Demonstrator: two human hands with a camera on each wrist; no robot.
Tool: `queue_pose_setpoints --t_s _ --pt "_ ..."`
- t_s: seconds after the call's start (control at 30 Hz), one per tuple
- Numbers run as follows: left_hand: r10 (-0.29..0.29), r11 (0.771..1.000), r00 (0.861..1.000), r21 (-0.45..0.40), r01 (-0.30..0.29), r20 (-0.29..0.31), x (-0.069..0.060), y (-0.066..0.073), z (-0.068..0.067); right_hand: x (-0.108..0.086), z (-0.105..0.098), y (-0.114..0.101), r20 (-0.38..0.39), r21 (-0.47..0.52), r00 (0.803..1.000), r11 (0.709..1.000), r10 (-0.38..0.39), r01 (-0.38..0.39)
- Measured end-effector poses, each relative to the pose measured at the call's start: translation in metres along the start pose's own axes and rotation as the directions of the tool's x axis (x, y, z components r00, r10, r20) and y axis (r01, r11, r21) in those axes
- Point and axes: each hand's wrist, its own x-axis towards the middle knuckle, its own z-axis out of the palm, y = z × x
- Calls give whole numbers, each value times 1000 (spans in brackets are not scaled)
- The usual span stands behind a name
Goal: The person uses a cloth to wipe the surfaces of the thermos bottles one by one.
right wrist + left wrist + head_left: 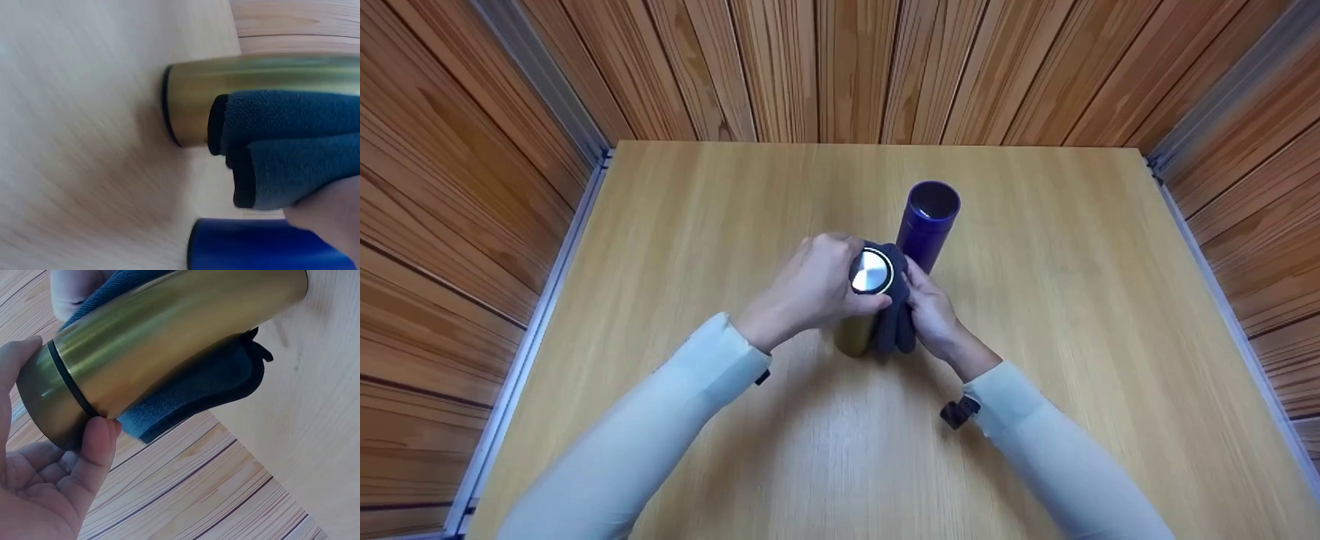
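A gold thermos flask [169, 337] with a silver-topped lid [871, 271] stands in the middle of the table. My left hand [821, 281] grips it round the lid, fingers on one side and thumb on the other. Against the flask's right side my right hand [934, 311] holds a folded dark blue-grey cloth [292, 118], which hangs down in loose folds. Just behind that hand is a purple-blue thermos flask [926, 229], upright; its lower part is hidden by the hand in the head view.
The light wooden table [1080, 247] spreads out around both flasks. Wood-plank walls [847, 67] close it in at the back and sides, with metal rails [536, 330] along its side edges.
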Motion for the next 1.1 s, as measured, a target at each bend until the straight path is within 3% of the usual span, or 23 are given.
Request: queue_pose_setpoints --t_s 0.13,0.33,0.5,0.67,0.9,1.1 --pt "-16 1000 1000 -5 17 27 0 1 0 -5 -1 1 -32 -4 999 1000 -28 28" --pt "-39 999 998 -12 39 55 1 2 -2 -6 -6 -12 107 124 992 991 -67 54" --pt "-31 1000 997 -3 31 64 1 1 -4 2 -10 -22 246 184 969 983 -28 -18" --pt "-31 1000 997 1 31 77 1 1 -7 10 -12 -21 288 226 957 970 26 -94" --pt "-26 1000 998 2 26 63 0 0 -8 17 -5 -11 194 239 976 960 102 -148" --pt "4 998 999 66 -7 44 1 0 -6 14 -4 -3 86 242 981 952 172 -188"
